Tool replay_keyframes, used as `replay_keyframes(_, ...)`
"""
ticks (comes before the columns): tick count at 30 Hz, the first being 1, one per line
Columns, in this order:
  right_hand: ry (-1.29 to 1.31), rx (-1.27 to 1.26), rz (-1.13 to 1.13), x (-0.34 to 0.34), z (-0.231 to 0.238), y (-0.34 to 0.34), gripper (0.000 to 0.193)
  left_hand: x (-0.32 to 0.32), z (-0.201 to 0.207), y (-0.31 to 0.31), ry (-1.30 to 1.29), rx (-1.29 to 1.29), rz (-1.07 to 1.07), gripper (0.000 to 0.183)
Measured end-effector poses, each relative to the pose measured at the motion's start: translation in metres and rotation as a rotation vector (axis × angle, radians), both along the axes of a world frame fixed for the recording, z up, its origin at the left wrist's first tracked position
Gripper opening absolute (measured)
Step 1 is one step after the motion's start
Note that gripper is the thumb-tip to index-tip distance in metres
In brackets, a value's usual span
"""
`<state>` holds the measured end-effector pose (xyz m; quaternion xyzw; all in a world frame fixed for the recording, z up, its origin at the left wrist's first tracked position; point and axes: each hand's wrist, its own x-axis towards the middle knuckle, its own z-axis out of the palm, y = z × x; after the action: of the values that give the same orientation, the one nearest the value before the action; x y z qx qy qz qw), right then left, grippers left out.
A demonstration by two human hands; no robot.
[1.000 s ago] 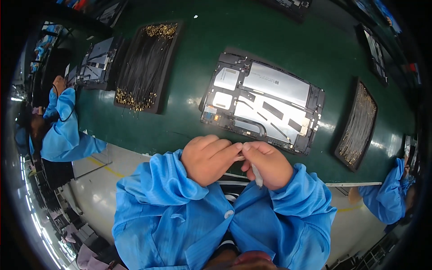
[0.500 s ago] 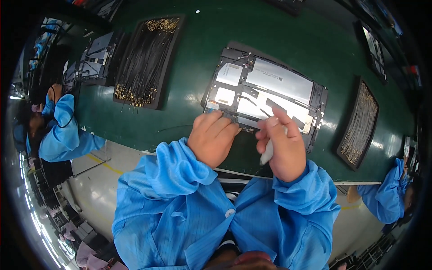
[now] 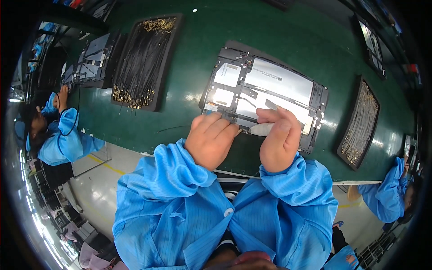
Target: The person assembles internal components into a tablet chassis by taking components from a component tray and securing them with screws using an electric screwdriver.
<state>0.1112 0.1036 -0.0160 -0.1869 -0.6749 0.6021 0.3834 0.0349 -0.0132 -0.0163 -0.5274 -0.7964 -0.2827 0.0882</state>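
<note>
An opened tablet (image 3: pixel 281 76) lies in the middle of the table, its silver battery plates and black frame exposed. At its near left edge my left hand (image 3: pixel 209 139) is closed, fingers curled down over the board. A thin black cable (image 3: pixel 173 128) runs leftward out from under that hand; its other end is hidden by the fingers. My right hand (image 3: pixel 281 141) is closed around a white tapered thing (image 3: pixel 261 129), whose kind I cannot make out. Its narrow end points left, close to the tablet's near edge and my left fingertips.
A dark tray (image 3: pixel 143 63) of black cables with gold ends lies to the left. Another cable tray (image 3: pixel 360 121) lies to the right. More opened tablets (image 3: pixel 93 60) are at the far left and far right (image 3: pixel 372 47). Co-workers in blue sit on both sides.
My right hand has turned inward, swinging the white tapered thing from pointing down toward me to pointing left at the tablet's near edge. My left hand has stayed nearly still.
</note>
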Motion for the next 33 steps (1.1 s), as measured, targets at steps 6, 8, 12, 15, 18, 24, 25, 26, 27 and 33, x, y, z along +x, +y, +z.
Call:
replay_keyframes(6, 0.029, 0.039, 0.052, 0.001, -0.007, -0.001, 0.026, 0.001, -0.004, -0.001, 0.012, -0.005, 0.014, 0.025)
replay_keyframes(8, 0.023, 0.039, 0.058, 0.002, -0.007, -0.001, 0.026, 0.001, -0.003, -0.001, 0.011, -0.012, 0.015, 0.025)
replay_keyframes(12, -0.014, 0.05, 0.052, 0.002, -0.008, 0.0, 0.02, 0.001, 0.0, 0.002, 0.007, -0.019, 0.008, 0.024)
replay_keyframes(15, -0.206, 0.509, 0.243, -0.005, 0.014, 0.009, 0.015, -0.002, 0.004, 0.0, 0.033, -0.048, -0.003, 0.02)
replay_keyframes(18, -0.235, 0.614, 0.33, -0.014, 0.019, 0.006, 0.014, -0.002, 0.004, -0.002, 0.039, -0.066, -0.009, 0.022)
replay_keyframes(24, -0.289, 0.666, 0.355, -0.019, 0.018, 0.016, 0.014, 0.012, 0.009, -0.012, -0.076, 0.032, 0.175, 0.016)
replay_keyframes(25, -0.356, 0.659, 0.361, -0.019, 0.014, 0.022, 0.016, 0.015, 0.006, -0.025, -0.279, 0.032, 0.117, 0.021)
replay_keyframes(26, -0.283, 0.305, 0.244, -0.021, 0.011, 0.02, 0.02, 0.016, 0.007, -0.027, -0.278, 0.037, 0.128, 0.021)
replay_keyframes(27, -0.327, -0.072, 0.246, -0.018, 0.014, 0.022, 0.022, 0.018, 0.008, -0.029, -1.096, 0.166, 0.446, 0.026)
replay_keyframes(33, -0.307, -0.367, 0.293, -0.012, 0.018, 0.02, 0.027, -0.008, 0.004, -0.012, -1.731, 0.711, 0.893, 0.023)
